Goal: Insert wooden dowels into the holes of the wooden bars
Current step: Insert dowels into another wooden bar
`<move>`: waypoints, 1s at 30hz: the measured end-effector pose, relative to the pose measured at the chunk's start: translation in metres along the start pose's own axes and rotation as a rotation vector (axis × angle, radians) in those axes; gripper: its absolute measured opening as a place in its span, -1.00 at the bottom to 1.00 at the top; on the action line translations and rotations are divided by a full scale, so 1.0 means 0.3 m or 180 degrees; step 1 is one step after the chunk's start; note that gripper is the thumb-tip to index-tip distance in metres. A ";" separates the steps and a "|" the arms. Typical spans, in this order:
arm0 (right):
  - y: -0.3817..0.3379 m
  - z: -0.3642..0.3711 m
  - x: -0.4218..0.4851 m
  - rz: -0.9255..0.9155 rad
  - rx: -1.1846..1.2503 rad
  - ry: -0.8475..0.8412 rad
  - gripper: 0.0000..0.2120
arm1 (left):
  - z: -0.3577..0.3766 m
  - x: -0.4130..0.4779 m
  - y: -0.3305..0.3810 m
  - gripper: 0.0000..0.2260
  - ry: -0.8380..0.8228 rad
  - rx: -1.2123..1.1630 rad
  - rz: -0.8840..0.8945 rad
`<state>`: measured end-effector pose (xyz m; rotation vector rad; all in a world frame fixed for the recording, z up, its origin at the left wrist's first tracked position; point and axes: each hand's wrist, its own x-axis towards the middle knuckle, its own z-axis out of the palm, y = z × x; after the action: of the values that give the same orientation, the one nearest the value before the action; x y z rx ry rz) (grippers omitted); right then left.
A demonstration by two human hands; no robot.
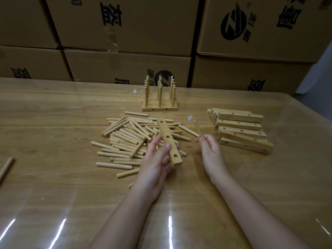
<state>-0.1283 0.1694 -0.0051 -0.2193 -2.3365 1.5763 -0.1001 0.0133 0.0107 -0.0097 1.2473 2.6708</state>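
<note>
L hand (pixel 156 166): holed wood bar (pixel 166 133), R hand (pixel 212 153): dowel (pixel 197 127)

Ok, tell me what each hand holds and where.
Left hand grips a three-hole wooden bar by its near half, thumb between middle and near holes. Right hand pinches a dowel at its near end.

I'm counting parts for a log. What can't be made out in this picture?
All head view.
Dowel in the right hand: motion-blurred, length unclear.
Dowel pile: lower pieces hidden under upper ones and behind the left hand and bar.
Stick at left edge: cut off by the frame.
Finished racks: rear rows hidden by front ones.
</note>
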 end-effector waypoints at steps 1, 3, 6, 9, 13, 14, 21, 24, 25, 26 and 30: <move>-0.001 -0.001 -0.001 -0.0065 0.0008 -0.0006 -0.76 | 0.000 -0.001 0.001 -0.45 -0.0023 0.0003 -0.0010; -0.004 -0.004 -0.003 -0.0160 0.0084 -0.0048 -0.72 | -0.003 0.000 -0.001 -0.55 -0.0032 0.0041 -0.0029; -0.003 -0.007 -0.004 -0.0166 0.0182 -0.0139 -0.67 | -0.005 0.002 -0.008 -0.69 0.0011 0.0169 -0.0018; 0.000 -0.007 -0.003 -0.0180 0.0193 -0.0109 -0.66 | -0.004 0.000 -0.010 -0.77 0.0008 0.0209 0.0031; 0.006 -0.005 -0.001 -0.0204 0.0218 -0.0114 -0.64 | -0.008 0.004 -0.013 -0.81 0.0019 0.0229 0.0092; 0.008 -0.005 0.000 -0.0230 0.0236 -0.0118 -0.65 | -0.009 0.006 -0.013 -0.82 0.0024 0.0238 0.0101; 0.012 0.001 0.010 -0.0387 0.0499 -0.0353 -0.86 | -0.013 0.013 -0.014 -0.84 0.0124 0.0254 0.0027; 0.014 -0.001 0.006 -0.0350 0.0550 -0.0269 -0.88 | -0.015 0.011 -0.014 -0.85 0.0158 0.0140 0.0039; 0.016 -0.003 0.006 -0.0304 0.0599 -0.0227 -0.88 | -0.016 0.010 -0.013 -0.84 0.0155 0.0098 0.0045; 0.017 -0.004 0.006 -0.0253 0.0625 -0.0194 -0.89 | -0.017 0.009 -0.011 -0.84 0.0150 0.0054 0.0049; 0.016 -0.003 0.007 -0.0175 0.0583 -0.0220 -0.90 | -0.021 0.008 -0.006 -0.81 0.0035 -0.0028 0.0065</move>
<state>-0.1303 0.1726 -0.0089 -0.0589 -2.2102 1.7840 -0.1025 0.0101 0.0051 -0.0128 1.2455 2.6971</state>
